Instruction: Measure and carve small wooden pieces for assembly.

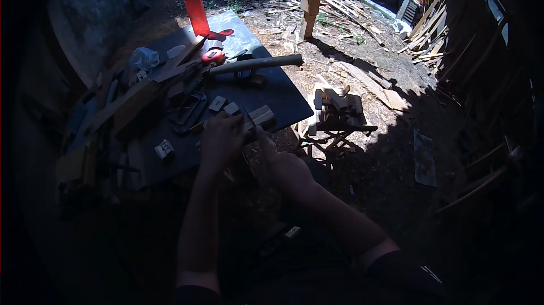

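Observation:
My left hand is closed at the near edge of the dark table, its fingers on a small piece of wood. Close beside it, my right hand is wrapped round a thin dark tool; its narrow end points up and away over the wood. Shadow hides the tool's kind and its handle. Just beyond my hands lie a pale wooden block and two smaller blocks, one left of the other. Left of my left hand rests a small light box with dark marks.
The dark table carries a red bottle, a red tape measure, a long rounded bar, a clamp and wooden boards. Right of it stands a small stand with wood scraps, near a wooden post.

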`<action>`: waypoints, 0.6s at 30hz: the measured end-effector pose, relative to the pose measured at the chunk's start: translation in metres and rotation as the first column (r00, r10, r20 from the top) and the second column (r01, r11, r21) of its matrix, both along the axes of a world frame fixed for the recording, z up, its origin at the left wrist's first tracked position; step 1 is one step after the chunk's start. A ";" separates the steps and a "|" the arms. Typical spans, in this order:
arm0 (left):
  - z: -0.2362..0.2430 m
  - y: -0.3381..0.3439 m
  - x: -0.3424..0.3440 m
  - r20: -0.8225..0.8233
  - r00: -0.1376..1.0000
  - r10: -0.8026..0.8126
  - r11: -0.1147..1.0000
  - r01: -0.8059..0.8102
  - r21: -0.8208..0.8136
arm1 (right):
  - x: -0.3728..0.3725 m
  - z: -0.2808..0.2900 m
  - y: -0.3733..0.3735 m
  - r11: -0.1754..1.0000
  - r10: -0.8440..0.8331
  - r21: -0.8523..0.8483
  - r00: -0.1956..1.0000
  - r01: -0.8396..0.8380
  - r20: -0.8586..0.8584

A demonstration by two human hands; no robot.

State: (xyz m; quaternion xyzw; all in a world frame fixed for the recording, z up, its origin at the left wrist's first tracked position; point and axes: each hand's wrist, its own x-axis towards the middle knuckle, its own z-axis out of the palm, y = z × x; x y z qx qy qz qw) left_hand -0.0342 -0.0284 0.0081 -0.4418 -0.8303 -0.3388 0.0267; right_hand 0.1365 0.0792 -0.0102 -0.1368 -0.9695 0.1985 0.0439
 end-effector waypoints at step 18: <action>0.012 0.014 0.000 0.090 0.995 -0.031 0.997 0.037 -0.067 | -0.021 0.025 0.012 0.965 -0.031 -0.260 0.999 0.035 0.021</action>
